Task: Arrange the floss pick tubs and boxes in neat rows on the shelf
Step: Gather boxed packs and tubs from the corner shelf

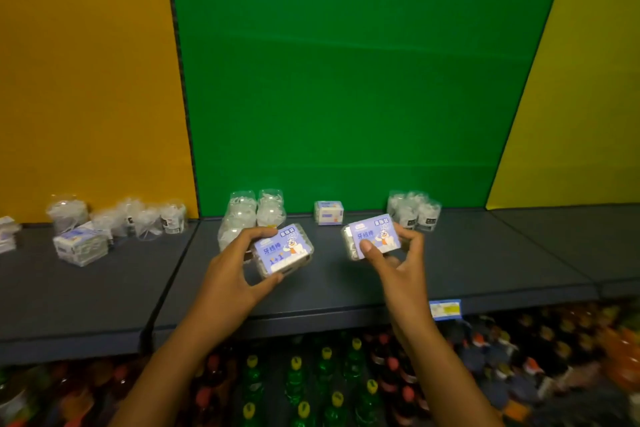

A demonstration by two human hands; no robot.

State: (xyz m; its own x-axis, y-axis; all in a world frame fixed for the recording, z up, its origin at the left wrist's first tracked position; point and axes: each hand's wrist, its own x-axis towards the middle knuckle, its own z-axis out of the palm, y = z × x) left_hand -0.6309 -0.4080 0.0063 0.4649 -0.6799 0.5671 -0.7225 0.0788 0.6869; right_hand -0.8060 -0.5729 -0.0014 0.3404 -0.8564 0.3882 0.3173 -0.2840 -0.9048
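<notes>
Across the middle of the frame runs the dark grey shelf [467, 263], backed by orange, green and yellow panels. Below it, along the bottom of the frame, stand blurred rows of coloured bottles [325, 381].

Stock on the shelf is not yet in rows. At centre, against the green panel, stands a cluster of clear tubs [254, 215]. A smaller tub group [414, 210] stands right of centre, and more tubs [117, 218] sit scattered at left before the orange panel. A wrapped box pack [80, 246] lies tilted at left. One small box [328, 212] stands alone at the back, between the centre and right tub groups.

Left hand [239, 267]: thumb below and fingers curled over the top of a clear box with a purple label [282, 251], held above the shelf front. Right hand [398, 253]: thumb on the label face, fingers curled behind, pinching a second purple-labelled box [372, 239], also held clear of the shelf.

Assessment: both boxes appear light, thin-walled clear plastic, likely smooth and prone to flex or pop open under squeeze. Hold is best taken across the short edges, with moderate pressure. Tubs look equally light and easily toppled when neighbours are nudged.
</notes>
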